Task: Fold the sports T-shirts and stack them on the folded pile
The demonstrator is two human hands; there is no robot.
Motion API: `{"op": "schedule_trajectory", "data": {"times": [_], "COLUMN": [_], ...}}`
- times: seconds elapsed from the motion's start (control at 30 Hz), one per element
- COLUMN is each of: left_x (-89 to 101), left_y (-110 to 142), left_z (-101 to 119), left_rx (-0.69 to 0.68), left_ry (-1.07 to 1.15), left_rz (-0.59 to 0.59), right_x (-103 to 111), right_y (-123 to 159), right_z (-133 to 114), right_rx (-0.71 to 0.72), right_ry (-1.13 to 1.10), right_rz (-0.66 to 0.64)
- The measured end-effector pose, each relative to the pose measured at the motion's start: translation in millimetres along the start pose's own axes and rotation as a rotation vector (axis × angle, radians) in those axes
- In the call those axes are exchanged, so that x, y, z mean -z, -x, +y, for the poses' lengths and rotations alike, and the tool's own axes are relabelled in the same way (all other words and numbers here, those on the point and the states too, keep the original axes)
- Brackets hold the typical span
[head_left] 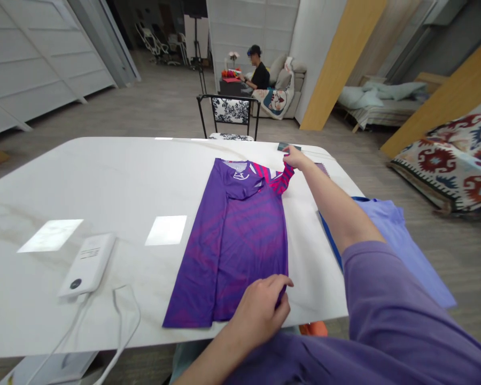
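A purple sports jersey point(250, 240) with pink-striped sleeve parts lies on the white table, its left side folded inward along its length. Near the hem, my left hand point(262, 305) pinches the right edge of the fabric between thumb and fingers. At the far end, my right hand point(296, 158) grips the pink-striped sleeve and lifts it slightly off the tabletop. The collar faces away from me.
On the white table point(116, 176) sits a white power bank point(88, 264) with a cable. Blue folded clothing point(401, 240) overhangs the right edge, and a dark flat item point(286, 146) lies at the far edge. Beyond are a chair point(230, 109) and a seated person point(260, 72).
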State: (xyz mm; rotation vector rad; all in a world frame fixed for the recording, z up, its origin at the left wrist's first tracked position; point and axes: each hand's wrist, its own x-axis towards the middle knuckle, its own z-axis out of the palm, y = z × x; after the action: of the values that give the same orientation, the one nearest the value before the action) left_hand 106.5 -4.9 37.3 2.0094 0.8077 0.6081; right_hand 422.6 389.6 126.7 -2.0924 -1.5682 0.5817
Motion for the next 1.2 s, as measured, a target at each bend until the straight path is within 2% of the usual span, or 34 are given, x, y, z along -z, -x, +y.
{"op": "schedule_trajectory", "data": {"times": [0.1, 0.17, 0.23, 0.33, 0.4, 0.5, 0.57, 0.67, 0.73, 0.83, 0.93, 1.03, 1.1, 1.2], "left_x": [34.1, 55.3, 71.7, 85.3, 90.2, 100.3, 112.3, 135.6, 149.7, 161.6, 162.0, 155.4, 149.3, 138.8], "left_y": [21.8, 39.4, 58.3, 86.5, 103.4, 121.5, 126.9, 127.2, 127.1, 134.9, 153.1, 172.2, 181.6, 192.4], "left_z": [-4.7, -11.7, -22.1, -41.8, -54.2, -65.8, -69.2, -75.3, -83.7, -100.0, -113.1, -118.2, -117.4, -113.5], "left_rx": [-0.005, 0.014, 0.047, 0.131, 0.193, 0.211, 0.179, 0.09, 0.011, -0.051, -0.056, -0.069, -0.084, -0.109], "left_ry": [0.112, 0.137, 0.14, 0.124, 0.072, -0.081, -0.172, -0.336, -0.476, -0.623, -0.685, -0.729, -0.761, -0.812], "left_rz": [0.124, 0.191, 0.261, 0.346, 0.32, 0.17, 0.135, 0.21, 0.226, 0.171, 0.101, 0.062, 0.037, -0.005], "right_x": [-17.1, -36.4, -63.6, -117.6, -156.0, -198.9, -209.8, -199.8, -181.7, -150.1, -126.5, -120.2, -124.8, -136.5], "right_y": [-21.4, -35.5, -48.1, -61.0, -62.3, -49.0, -29.1, 18.9, 66.1, 162.5, 277.7, 380.7, 429.4, 471.0], "right_z": [-55.9, -96.0, -134.8, -182.6, -202.7, -211.3, -203.0, -172.2, -141.5, -86.7, -32.4, 11.2, 32.9, 57.9], "right_rx": [0.091, 0.15, 0.217, 0.309, 0.317, 0.338, 0.4, 0.466, 0.478, 0.571, 0.753, 0.811, 0.816, 0.823], "right_ry": [0.032, 0.063, 0.085, 0.09, 0.068, 0.062, 0.12, 0.252, 0.315, 0.285, 0.14, 0.102, 0.137, 0.194], "right_rz": [0.009, -0.005, -0.038, -0.08, -0.126, -0.162, -0.14, -0.152, -0.168, -0.191, -0.271, -0.309, -0.338, -0.334]}}
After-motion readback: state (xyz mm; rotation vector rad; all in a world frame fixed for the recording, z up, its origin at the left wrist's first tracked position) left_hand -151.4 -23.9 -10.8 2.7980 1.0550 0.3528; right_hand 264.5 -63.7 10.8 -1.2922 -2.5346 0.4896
